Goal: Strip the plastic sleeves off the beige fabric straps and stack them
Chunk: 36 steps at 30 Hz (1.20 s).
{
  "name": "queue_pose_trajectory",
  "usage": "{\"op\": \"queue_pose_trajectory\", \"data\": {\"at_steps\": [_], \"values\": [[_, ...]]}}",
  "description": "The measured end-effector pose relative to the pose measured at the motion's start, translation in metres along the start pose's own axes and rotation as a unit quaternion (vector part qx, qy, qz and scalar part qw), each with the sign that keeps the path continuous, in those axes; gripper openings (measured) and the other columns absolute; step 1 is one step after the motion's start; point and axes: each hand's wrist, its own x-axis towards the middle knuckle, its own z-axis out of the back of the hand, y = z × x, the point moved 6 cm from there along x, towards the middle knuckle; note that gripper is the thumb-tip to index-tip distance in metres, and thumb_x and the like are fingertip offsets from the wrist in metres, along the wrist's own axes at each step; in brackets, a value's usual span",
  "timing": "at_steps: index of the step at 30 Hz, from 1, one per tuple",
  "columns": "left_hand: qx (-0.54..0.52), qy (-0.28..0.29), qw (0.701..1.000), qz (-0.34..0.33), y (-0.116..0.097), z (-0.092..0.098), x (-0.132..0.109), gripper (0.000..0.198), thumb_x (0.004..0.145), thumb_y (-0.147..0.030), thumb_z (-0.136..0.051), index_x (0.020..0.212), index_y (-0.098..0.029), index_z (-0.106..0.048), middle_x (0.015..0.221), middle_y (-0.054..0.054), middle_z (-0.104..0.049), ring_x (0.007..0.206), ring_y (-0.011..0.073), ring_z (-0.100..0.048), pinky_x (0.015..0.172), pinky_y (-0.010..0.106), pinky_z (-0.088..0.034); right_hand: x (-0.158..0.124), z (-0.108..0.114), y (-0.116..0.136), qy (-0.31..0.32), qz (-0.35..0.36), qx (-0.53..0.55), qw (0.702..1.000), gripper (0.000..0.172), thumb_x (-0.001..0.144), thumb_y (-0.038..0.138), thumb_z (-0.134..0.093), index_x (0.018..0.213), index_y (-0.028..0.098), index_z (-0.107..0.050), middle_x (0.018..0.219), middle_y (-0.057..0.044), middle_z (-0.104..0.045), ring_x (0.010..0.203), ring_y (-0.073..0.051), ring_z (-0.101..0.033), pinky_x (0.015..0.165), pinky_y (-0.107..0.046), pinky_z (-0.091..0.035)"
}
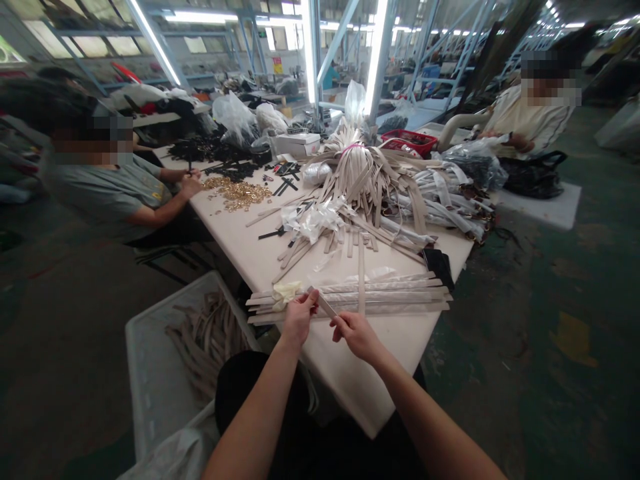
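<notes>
While the person's left hand [299, 317] pinches the upper end of a short beige strap [324, 303] between its fingers [311, 298], the right hand [356, 335] seems to be clenched on the strap's lower end, though that grip is partly hidden from this angle. The strap slants between the two hands, held above the near corner of the worktop [350, 380] and just short of a stack of long strips in clear plastic sleeves [350, 298], which lies across the worktop and juts past its left edge. A crumpled pale yellow sheet [286, 291] lies on the stack's left end, right beside the left hand. Farther along, a heap of loose beige straps [325, 230] spreads toward a tall bunch of straps tied with a pink band [357, 157], and white-wrapped straps with metal fittings [440, 200] lie toward the right edge. Brass-coloured fittings [237, 193] form a pile near the left edge, where a seated co-worker's hands [189, 180] work just beside them. A white plastic crate [150, 353] holding more beige straps [205, 340] stands on the floor beyond the left edge, and a second co-worker [530, 117] sits past the far right corner.
</notes>
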Motion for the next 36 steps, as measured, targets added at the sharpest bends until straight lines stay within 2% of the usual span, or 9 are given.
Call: {"op": "queue_pose_trajectory", "data": {"at_steps": [6, 11, 17, 22, 28, 30, 33, 34, 36], "values": [[0.054, 0.08, 0.995, 0.019, 0.01, -0.019, -0.015, 0.037, 0.066, -0.044, -0.085, 0.067, -0.01, -0.069, 0.061, 0.004, -0.061, 0.053, 0.0092, -0.048, 0.052, 0.022, -0.038, 0.005, 0.002, 0.006, -0.034, 0.011, 0.011, 0.999, 0.038, 0.101, 0.039, -0.043, 0.085, 0.018, -0.071, 0.07, -0.004, -0.074, 0.066, -0.018, -0.068, 0.066, -0.026, -0.046], [0.044, 0.016, 0.998, -0.034, -0.005, -0.015, -0.018, 0.037, 0.064, -0.043, -0.086, 0.071, -0.01, -0.07, 0.064, 0.003, -0.062, 0.053, 0.0079, -0.047, 0.053, 0.021, -0.037, -0.002, 0.006, 0.011, -0.033, 0.045, -0.037, 0.998, 0.036, 0.099, 0.035, -0.05, 0.075, 0.02, -0.071, 0.077, -0.004, -0.075, 0.072, -0.018, -0.068, 0.07, -0.027, -0.046], [0.034, 0.082, 0.996, 0.016, 0.003, -0.032, -0.03, 0.039, 0.066, -0.047, -0.083, 0.067, -0.011, -0.067, 0.059, 0.001, -0.058, 0.05, 0.0088, -0.047, 0.047, 0.022, -0.033, -0.002, 0.005, 0.014, -0.049, 0.051, 0.03, 0.997, 0.036, 0.101, 0.037, -0.044, 0.084, 0.019, -0.07, 0.078, -0.005, -0.075, 0.074, -0.019, -0.071, 0.073, -0.028, -0.051], [0.052, 0.011, 0.996, -0.069, -0.018, -0.024, -0.03, 0.034, 0.065, -0.04, -0.085, 0.07, -0.011, -0.069, 0.066, 0.002, -0.062, 0.057, 0.0081, -0.049, 0.055, 0.021, -0.04, -0.005, 0.008, 0.022, -0.048, 0.108, -0.021, 0.993, 0.036, 0.1, 0.035, -0.048, 0.075, 0.021, -0.07, 0.074, -0.002, -0.074, 0.074, -0.018, -0.069, 0.099, -0.038, -0.044], [0.033, 0.099, 0.994, -0.006, -0.01, -0.045, -0.046, 0.04, 0.068, -0.049, -0.081, 0.066, -0.013, -0.063, 0.055, -0.002, -0.051, 0.045, 0.0074, -0.041, 0.042, 0.022, -0.033, -0.005, 0.008, 0.022, -0.059, 0.084, 0.046, 0.994, 0.035, 0.102, 0.037, -0.044, 0.082, 0.019, -0.067, 0.073, -0.004, -0.073, 0.064, -0.017, -0.067, 0.063, -0.027, -0.051], [0.034, 0.082, 0.996, -0.021, -0.015, -0.042, -0.045, 0.039, 0.068, -0.047, -0.082, 0.066, -0.012, -0.064, 0.057, -0.001, -0.053, 0.047, 0.0077, -0.043, 0.044, 0.022, -0.036, -0.006, 0.006, 0.021, -0.045, 0.092, 0.045, 0.994, 0.032, 0.101, 0.037, -0.047, 0.086, 0.02, -0.069, 0.077, -0.004, -0.074, 0.067, -0.017, -0.069, 0.071, -0.029, -0.053], [0.043, 0.015, 0.996, -0.076, -0.025, -0.031, -0.04, 0.033, 0.067, -0.04, -0.084, 0.069, -0.012, -0.066, 0.065, 0.001, -0.059, 0.056, 0.0084, -0.05, 0.052, 0.021, -0.042, -0.009, 0.006, 0.022, -0.037, 0.122, 0.007, 0.992, 0.033, 0.1, 0.036, -0.048, 0.081, 0.021, -0.07, 0.074, -0.002, -0.074, 0.073, -0.018, -0.07, 0.099, -0.039, -0.047], [0.043, 0.008, 0.996, -0.079, -0.024, -0.03, -0.04, 0.033, 0.067, -0.039, -0.084, 0.069, -0.012, -0.066, 0.065, 0.001, -0.06, 0.056, 0.0084, -0.05, 0.053, 0.021, -0.042, -0.009, 0.007, 0.022, -0.041, 0.126, 0.0, 0.991, 0.034, 0.101, 0.035, -0.047, 0.079, 0.021, -0.07, 0.072, -0.002, -0.073, 0.073, -0.018, -0.07, 0.102, -0.04, -0.044], [0.039, 0.031, 0.997, -0.05, -0.017, -0.034, -0.042, 0.034, 0.068, -0.041, -0.083, 0.069, -0.012, -0.066, 0.06, 0.0, -0.056, 0.051, 0.0077, -0.046, 0.048, 0.021, -0.039, -0.008, 0.007, 0.021, -0.05, 0.119, 0.008, 0.992, 0.036, 0.102, 0.035, -0.045, 0.077, 0.021, -0.068, 0.07, -0.002, -0.072, 0.069, -0.017, -0.068, 0.093, -0.036, -0.049]]}}
